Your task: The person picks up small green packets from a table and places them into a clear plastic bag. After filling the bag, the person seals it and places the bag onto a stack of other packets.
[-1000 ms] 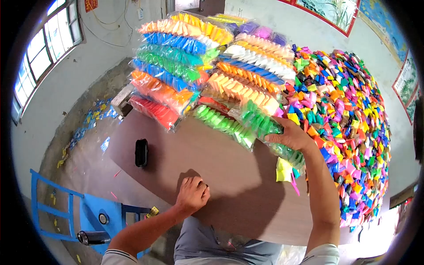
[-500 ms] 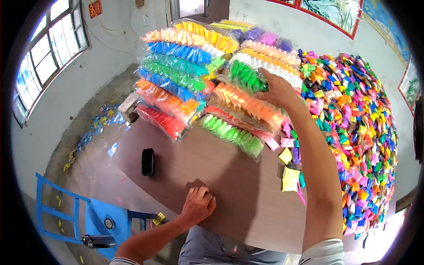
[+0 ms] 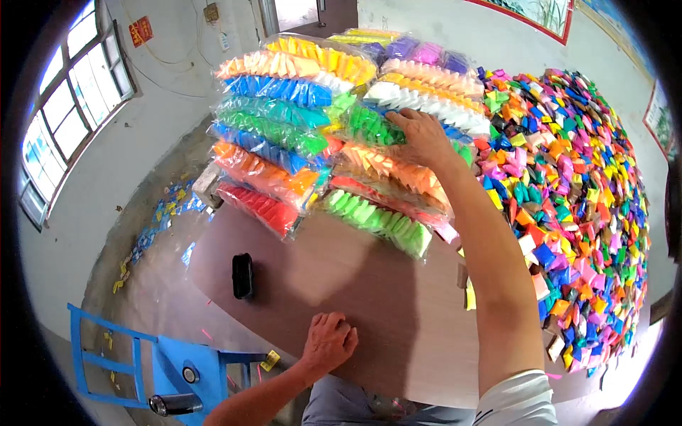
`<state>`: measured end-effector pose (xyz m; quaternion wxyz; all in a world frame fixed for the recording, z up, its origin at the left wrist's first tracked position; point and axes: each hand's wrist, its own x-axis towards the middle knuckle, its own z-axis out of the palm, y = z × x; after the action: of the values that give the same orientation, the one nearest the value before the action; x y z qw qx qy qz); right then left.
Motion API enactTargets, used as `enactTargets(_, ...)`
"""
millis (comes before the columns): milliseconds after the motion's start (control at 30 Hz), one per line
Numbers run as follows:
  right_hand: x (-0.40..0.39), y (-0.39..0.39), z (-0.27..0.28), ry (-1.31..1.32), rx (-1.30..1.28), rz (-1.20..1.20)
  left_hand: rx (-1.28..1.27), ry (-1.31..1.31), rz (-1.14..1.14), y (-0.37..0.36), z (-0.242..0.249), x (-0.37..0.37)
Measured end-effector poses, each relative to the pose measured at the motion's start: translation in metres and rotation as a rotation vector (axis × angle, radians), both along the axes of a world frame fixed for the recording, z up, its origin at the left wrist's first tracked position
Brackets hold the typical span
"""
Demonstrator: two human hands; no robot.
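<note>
My right hand (image 3: 425, 136) reaches into the stacked clear bags and rests on a bag of dark green packets (image 3: 373, 126). Its fingertips touch the bag's right end; whether they grip it is hard to make out. Just below lies a bag of orange packets (image 3: 387, 169), and lower down a bag of light green packets (image 3: 376, 221). White packets (image 3: 426, 105) sit behind the hand. My left hand (image 3: 330, 342) rests on the brown table (image 3: 305, 273) near its front edge, fingers curled, with nothing visible in it.
A large heap of mixed coloured packets (image 3: 575, 213) covers the right side. More bags, including red packets (image 3: 259, 207), are stacked at the left. A black container (image 3: 242, 275) stands on the table. A blue chair (image 3: 174, 362) holds a dark flask (image 3: 175, 405).
My right hand has moved slightly left along the stack, and the dark green bag now lies lower and farther left. The whole view has shifted a little. My left hand stays curled on the table.
</note>
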<state>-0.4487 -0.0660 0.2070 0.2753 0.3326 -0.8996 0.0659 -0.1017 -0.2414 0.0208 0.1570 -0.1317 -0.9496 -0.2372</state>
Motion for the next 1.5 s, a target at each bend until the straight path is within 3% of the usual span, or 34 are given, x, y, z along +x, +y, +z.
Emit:
enactTargets(100,0.005,-0.006,0.012,-0.077,0.003,0.071,-0.013,-0.001,-0.005,0.001,0.004,0.0)
enactTargets(233,0.002,-0.036,0.011,-0.279,0.163,-0.068,-0.041,-0.016,-0.005,0.001,0.004,-0.001)
enactTargets(333,-0.015,-0.037,-0.01,-0.343,0.044,-0.079,-0.039,0.011,0.006,0.001,0.005,-0.001)
enactTargets(467,-0.003,-0.049,-0.034,0.188,-0.096,-0.122,-0.035,0.052,0.002,0.005,0.003,0.0)
enactTargets(500,0.016,-0.05,-0.035,0.358,-0.2,-0.09,-0.048,0.062,0.002,0.004,0.002,-0.001)
enactTargets(600,0.079,-0.055,-0.068,0.343,-0.53,0.208,-0.039,0.13,-0.017,0.004,0.0,-0.002)
enactTargets(633,0.111,-0.053,-0.084,0.358,-0.486,0.216,-0.036,0.163,-0.034,0.005,0.002,-0.002)
enactTargets(700,0.172,-0.036,-0.144,0.021,-0.387,0.347,-0.01,0.219,-0.076,0.008,0.007,-0.001)
enactTargets(767,0.242,-0.004,-0.166,-0.148,-0.257,0.361,-0.049,0.201,-0.063,0.0,-0.011,-0.001)
enactTargets(833,0.305,0.049,-0.182,-0.391,-0.257,0.342,-0.058,0.174,-0.038,0.009,-0.008,0.003)
enactTargets(1067,0.377,0.179,-0.187,-0.41,-0.303,-0.116,-0.118,0.158,-0.004,0.009,-0.011,0.002)
enactTargets(1200,0.399,0.228,-0.178,-0.421,-0.491,-0.25,0.061,0.082,0.13,0.029,-0.015,0.001)
enactTargets(1333,0.402,0.241,-0.169,-0.419,-0.536,-0.295,0.225,-0.089,-0.015,0.127,0.003,-0.013)
enactTargets(1500,0.398,0.235,-0.164,-0.334,-0.51,-0.366,0.186,0.073,-0.316,0.216,0.0,-0.01)
